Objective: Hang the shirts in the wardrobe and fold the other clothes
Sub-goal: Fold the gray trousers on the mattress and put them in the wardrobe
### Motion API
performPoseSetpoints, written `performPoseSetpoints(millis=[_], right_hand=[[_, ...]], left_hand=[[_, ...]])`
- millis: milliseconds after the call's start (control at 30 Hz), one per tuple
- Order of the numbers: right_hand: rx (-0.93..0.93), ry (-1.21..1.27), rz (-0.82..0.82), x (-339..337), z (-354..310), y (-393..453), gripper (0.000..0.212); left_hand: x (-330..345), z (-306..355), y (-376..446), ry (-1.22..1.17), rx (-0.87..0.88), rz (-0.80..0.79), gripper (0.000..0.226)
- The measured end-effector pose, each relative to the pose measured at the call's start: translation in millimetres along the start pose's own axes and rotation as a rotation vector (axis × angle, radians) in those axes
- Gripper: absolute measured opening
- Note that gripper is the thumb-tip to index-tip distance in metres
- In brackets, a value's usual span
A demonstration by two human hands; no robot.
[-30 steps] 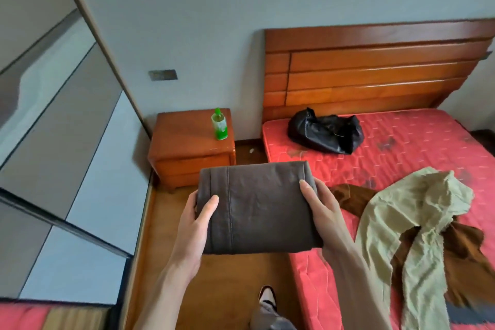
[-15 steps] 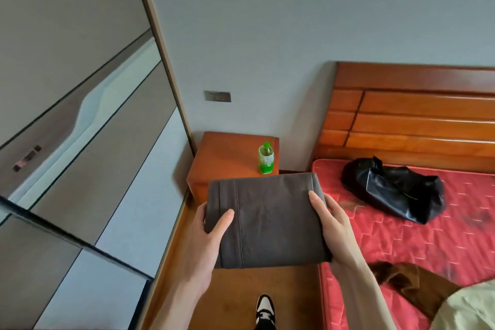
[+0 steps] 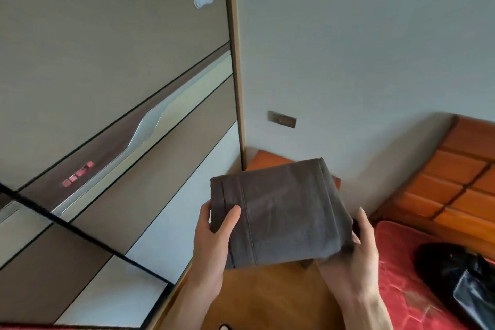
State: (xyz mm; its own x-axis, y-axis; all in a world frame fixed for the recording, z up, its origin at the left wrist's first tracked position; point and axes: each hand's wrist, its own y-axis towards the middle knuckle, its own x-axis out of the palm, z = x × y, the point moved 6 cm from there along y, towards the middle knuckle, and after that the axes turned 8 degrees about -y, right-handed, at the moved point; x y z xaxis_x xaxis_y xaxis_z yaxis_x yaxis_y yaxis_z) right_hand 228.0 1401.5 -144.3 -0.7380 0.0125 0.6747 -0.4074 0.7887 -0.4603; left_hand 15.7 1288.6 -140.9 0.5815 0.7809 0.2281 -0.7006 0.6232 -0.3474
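Note:
A folded dark grey garment [image 3: 281,211] is held flat in front of me, above the wooden floor. My left hand [image 3: 214,233] grips its left edge with the thumb on top. My right hand [image 3: 356,249] holds its right edge from below, fingers curled up along the side. The wardrobe [image 3: 107,115], with brown and pale sliding panels and a silver handle strip, fills the left of the view, its doors closed. The garment's far end hides most of the bedside cabinet.
An orange wooden bedside cabinet [image 3: 265,161] peeks out behind the garment. The bed with a red mattress [image 3: 401,289] and wooden headboard [image 3: 455,190] lies at right, a black bag [image 3: 460,273] on it. Wooden floor [image 3: 267,297] lies below my hands.
My view has swung left and up toward the wardrobe. The folded garment stays in both hands, now tilted. The green bottle and the loose clothes on the bed have left the view.

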Motion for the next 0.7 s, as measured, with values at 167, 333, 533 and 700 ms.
performPoseSetpoints(millis=[167,333,533,700], right_hand=[[-0.025,-0.208,-0.03,40,12,55,0.055],[-0.049,-0.607,0.042,66,4,117,0.114],[-0.06,-0.785,-0.099,125,-18,177,0.082],[-0.004,-0.792,-0.058,146,-24,223,0.1]], left_hand=[[-12,18,55,0.005,0.033,0.049,0.041],[-5,52,124,0.01,0.069,0.003,0.042],[5,97,207,0.064,0.109,-0.106,0.053],[22,107,255,0.096,0.087,-0.179,0.037]])
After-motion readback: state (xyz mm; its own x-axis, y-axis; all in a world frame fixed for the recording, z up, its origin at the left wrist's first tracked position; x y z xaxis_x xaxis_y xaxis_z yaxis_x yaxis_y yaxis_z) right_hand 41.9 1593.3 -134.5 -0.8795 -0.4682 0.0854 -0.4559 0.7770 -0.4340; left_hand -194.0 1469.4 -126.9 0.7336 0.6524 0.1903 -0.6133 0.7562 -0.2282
